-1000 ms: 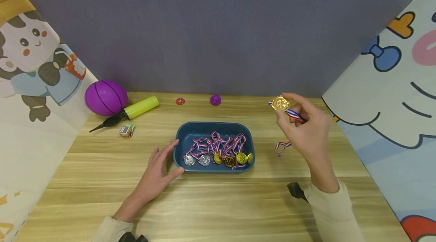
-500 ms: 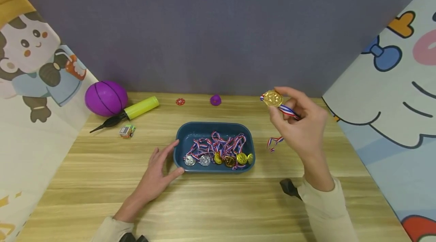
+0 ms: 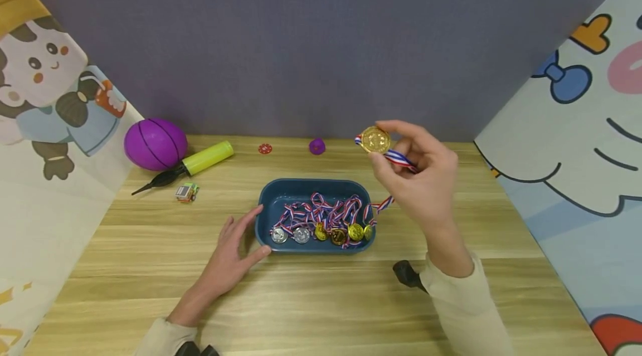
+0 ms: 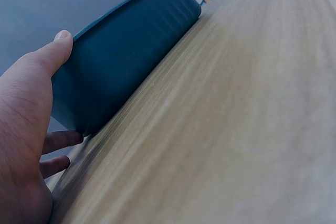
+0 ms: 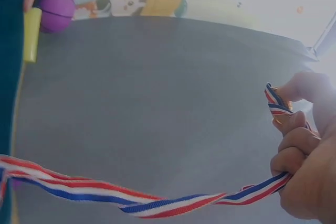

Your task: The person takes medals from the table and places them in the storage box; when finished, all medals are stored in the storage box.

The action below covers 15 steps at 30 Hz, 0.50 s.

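Observation:
Thumb and index finger of my right hand (image 3: 423,183) pinch a gold medal (image 3: 375,140), raised behind and to the right of the dark blue tub (image 3: 286,188). Its red, white and blue ribbon (image 5: 173,203) runs through the curled fingers and trails to the tub's right end. Inside the tub lie silver medals (image 3: 301,235) and gold medals (image 3: 355,232) with tangled ribbons (image 3: 326,214). My left hand (image 3: 228,258) rests spread at the tub's left end, its thumb against the rim in the left wrist view and its lower fingers close to the tabletop.
Left of the tub, a purple ball (image 3: 155,144), a yellow hand pump (image 3: 208,159) and a small toy truck (image 3: 187,193) lie on the wooden table (image 3: 321,300). Behind it are a red chip (image 3: 265,149) and a small purple object (image 3: 317,146). A grey wall (image 3: 321,55) closes the back.
My right hand has moved left with the gold medal, slightly upward in the head view. The dangling ribbon now reaches the tub's right edge. The left hand and tub have stayed put.

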Each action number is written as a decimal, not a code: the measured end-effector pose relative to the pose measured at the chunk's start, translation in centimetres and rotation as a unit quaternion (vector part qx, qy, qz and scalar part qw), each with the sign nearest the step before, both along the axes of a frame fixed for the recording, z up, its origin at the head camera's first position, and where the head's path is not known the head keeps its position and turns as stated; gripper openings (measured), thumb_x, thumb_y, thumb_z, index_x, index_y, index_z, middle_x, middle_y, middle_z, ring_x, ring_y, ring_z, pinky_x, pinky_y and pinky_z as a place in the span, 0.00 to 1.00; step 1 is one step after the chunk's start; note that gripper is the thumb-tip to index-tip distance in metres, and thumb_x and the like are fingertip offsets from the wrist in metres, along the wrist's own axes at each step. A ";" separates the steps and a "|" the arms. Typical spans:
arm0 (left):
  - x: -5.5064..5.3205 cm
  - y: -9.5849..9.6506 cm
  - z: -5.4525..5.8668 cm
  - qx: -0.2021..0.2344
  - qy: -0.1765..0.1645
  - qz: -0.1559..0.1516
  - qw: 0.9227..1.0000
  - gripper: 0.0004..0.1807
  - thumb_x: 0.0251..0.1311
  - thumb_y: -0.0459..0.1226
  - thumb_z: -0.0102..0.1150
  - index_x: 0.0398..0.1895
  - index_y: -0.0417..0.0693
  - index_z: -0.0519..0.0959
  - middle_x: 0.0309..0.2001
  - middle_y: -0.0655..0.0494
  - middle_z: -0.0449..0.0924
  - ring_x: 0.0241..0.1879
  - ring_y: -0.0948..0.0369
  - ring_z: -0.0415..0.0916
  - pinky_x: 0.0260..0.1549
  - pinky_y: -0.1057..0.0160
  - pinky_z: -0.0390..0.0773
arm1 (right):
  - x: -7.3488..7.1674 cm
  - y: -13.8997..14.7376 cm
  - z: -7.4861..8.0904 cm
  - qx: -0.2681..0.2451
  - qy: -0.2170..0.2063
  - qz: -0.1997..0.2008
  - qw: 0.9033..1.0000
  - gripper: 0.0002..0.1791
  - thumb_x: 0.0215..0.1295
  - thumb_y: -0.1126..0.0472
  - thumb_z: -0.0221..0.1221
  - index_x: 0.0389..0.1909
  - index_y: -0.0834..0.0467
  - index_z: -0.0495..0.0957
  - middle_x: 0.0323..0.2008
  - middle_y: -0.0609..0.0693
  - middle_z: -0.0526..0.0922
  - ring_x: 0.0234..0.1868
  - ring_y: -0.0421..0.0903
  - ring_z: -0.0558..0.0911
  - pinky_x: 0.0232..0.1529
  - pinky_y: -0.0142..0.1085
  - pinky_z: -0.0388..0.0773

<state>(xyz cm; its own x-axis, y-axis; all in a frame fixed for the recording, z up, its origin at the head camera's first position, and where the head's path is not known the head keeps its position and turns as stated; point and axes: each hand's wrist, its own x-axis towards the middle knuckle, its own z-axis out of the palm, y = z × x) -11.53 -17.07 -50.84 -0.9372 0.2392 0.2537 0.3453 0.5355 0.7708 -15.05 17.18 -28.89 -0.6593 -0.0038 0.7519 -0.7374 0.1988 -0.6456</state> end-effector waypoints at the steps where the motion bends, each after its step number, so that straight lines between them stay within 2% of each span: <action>1: 0.0 0.0 0.0 -0.001 0.000 0.000 1.000 0.50 0.69 0.47 0.76 0.90 0.66 0.60 0.75 0.41 0.78 0.76 0.37 0.71 0.85 0.29 0.37 | -0.1 -0.2 -0.2 0.002 -0.001 0.005 1.000 0.20 0.58 0.77 0.71 0.53 0.72 0.88 0.21 0.45 0.75 0.17 0.34 0.68 0.15 0.24 0.60; 4: 0.0 0.0 0.0 -0.003 -0.001 0.001 1.000 0.50 0.69 0.47 0.75 0.90 0.66 0.59 0.75 0.40 0.77 0.76 0.37 0.70 0.85 0.29 0.37 | -0.4 -0.9 -1.5 0.011 -0.004 0.021 1.000 0.21 0.58 0.76 0.72 0.54 0.73 0.86 0.22 0.45 0.76 0.18 0.33 0.69 0.14 0.23 0.62; 10: -0.1 0.1 0.0 -0.002 -0.001 -0.002 1.000 0.50 0.69 0.45 0.75 0.90 0.66 0.59 0.77 0.40 0.76 0.77 0.37 0.70 0.84 0.28 0.38 | -1.3 -2.0 -5.1 0.023 -0.027 0.041 0.999 0.22 0.58 0.76 0.73 0.55 0.72 0.86 0.21 0.48 0.77 0.17 0.33 0.68 0.15 0.22 0.63; 15: 0.0 0.0 0.1 -0.002 0.000 0.000 1.000 0.50 0.69 0.45 0.76 0.90 0.65 0.59 0.76 0.40 0.76 0.77 0.37 0.70 0.85 0.29 0.38 | -1.4 -3.3 -7.0 0.034 -0.059 0.058 0.996 0.23 0.59 0.77 0.73 0.56 0.69 0.86 0.21 0.51 0.77 0.18 0.34 0.68 0.17 0.23 0.64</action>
